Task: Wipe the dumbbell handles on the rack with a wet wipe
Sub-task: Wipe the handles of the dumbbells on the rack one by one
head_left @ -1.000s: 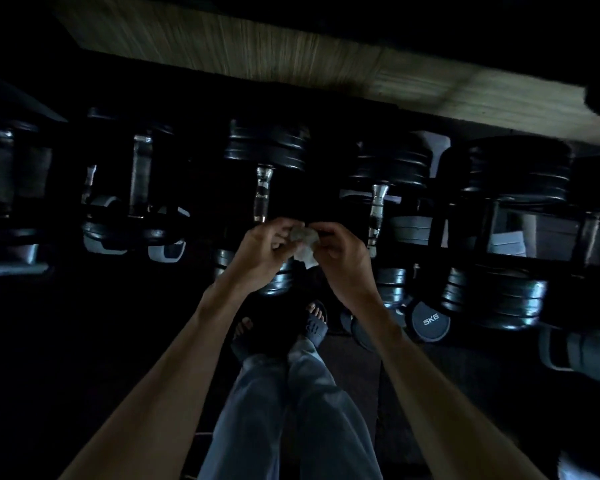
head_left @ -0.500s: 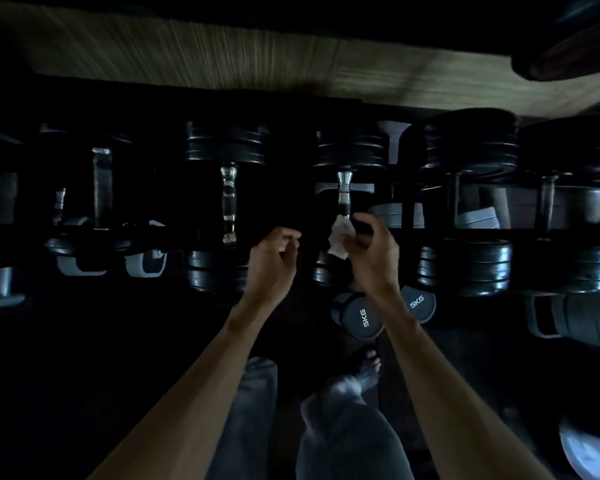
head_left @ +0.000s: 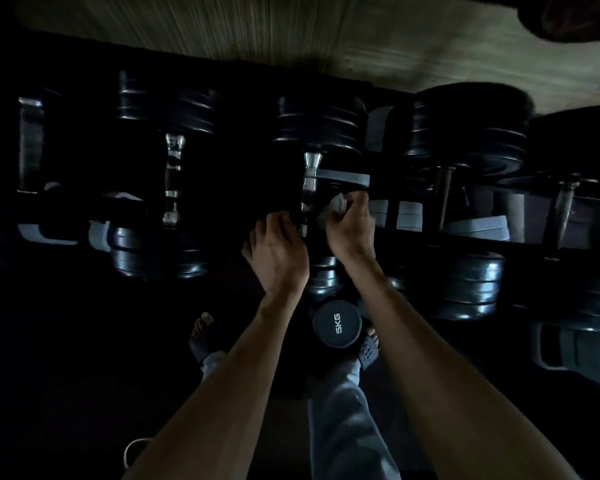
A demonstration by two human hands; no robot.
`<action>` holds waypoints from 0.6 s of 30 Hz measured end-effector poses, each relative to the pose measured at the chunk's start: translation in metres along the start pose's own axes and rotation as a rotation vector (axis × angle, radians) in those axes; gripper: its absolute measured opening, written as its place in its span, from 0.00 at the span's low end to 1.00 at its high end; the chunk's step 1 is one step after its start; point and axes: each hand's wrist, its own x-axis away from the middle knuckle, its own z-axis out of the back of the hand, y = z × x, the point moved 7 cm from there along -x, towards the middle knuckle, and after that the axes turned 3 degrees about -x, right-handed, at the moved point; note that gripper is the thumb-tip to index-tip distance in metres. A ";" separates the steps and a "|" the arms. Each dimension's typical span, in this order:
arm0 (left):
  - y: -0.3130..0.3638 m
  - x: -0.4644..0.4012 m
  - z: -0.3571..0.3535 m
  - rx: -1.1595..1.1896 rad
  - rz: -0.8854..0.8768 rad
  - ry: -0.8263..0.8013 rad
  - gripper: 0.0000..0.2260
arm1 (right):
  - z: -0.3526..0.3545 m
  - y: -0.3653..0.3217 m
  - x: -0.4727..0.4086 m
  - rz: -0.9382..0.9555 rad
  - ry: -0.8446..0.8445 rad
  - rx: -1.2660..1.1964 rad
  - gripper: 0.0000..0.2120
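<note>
A dark rack [head_left: 465, 244] holds a row of black plate dumbbells with chrome handles. The middle dumbbell's handle [head_left: 309, 181] runs away from me, straight ahead of my hands. My right hand [head_left: 350, 230] pinches a crumpled white wet wipe [head_left: 335, 207] just right of that handle's near part. My left hand [head_left: 279, 251] hovers at the handle's near end with fingers curled, holding nothing I can see. Another chrome handle [head_left: 172, 178] lies further left. Two duller handles [head_left: 444, 192] sit to the right.
A small black 5KG dumbbell [head_left: 336, 323] lies on the floor between my feet. Grey flat weights [head_left: 478, 225] show on a lower shelf at right. A wooden wall panel [head_left: 326, 39] runs behind the rack. The room is very dark.
Both hands have moved forward to the middle dumbbell's handle. The wipe, earlier held between both hands, is now in my right hand alone. The view has shifted right along the rack.
</note>
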 end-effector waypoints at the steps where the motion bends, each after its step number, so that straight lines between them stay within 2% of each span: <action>1: 0.001 0.001 0.000 0.012 -0.008 0.041 0.16 | -0.005 0.004 -0.007 -0.018 -0.050 0.020 0.08; 4: -0.002 0.001 0.001 0.069 -0.009 0.104 0.18 | -0.022 0.007 -0.019 0.009 -0.195 0.031 0.16; 7: 0.002 0.003 0.004 0.073 -0.024 0.119 0.18 | -0.025 0.008 -0.017 0.014 -0.304 -0.032 0.16; 10: 0.002 0.003 0.004 0.073 -0.024 0.117 0.18 | -0.026 0.009 -0.018 0.023 -0.316 -0.051 0.17; 15: 0.001 0.002 0.002 0.068 -0.008 0.108 0.15 | -0.039 0.014 -0.033 -0.193 -0.277 -0.165 0.21; 18: 0.000 0.002 0.001 0.077 -0.002 0.103 0.14 | -0.030 0.027 -0.028 -0.218 -0.312 -0.189 0.19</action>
